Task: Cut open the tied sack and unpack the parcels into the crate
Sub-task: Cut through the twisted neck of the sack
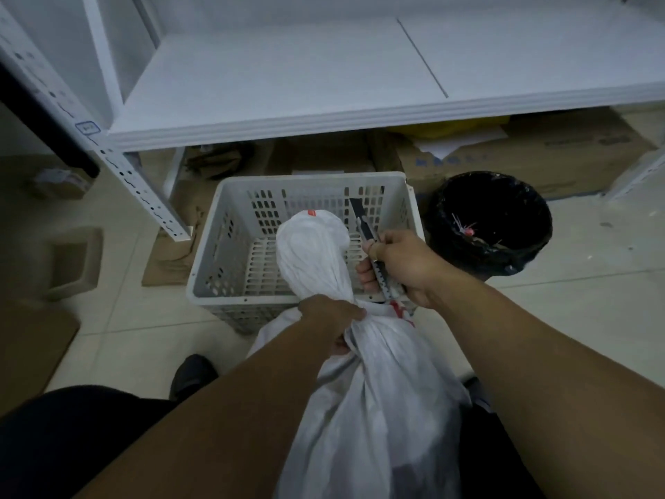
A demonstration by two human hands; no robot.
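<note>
A white woven sack stands between my legs, its neck gathered and its loose top flopping over the crate's near rim. My left hand grips the sack's neck at the tie. My right hand holds a utility knife, blade extended and pointing away, just right of the sack's top. The grey perforated plastic crate sits on the floor in front of me, nothing visible inside except the sack's top. The parcels are hidden inside the sack.
A round bin with a black liner stands right of the crate. A white metal shelf spans above, with cardboard boxes under it. Flattened cardboard lies left of the crate. My shoe rests on the tiled floor.
</note>
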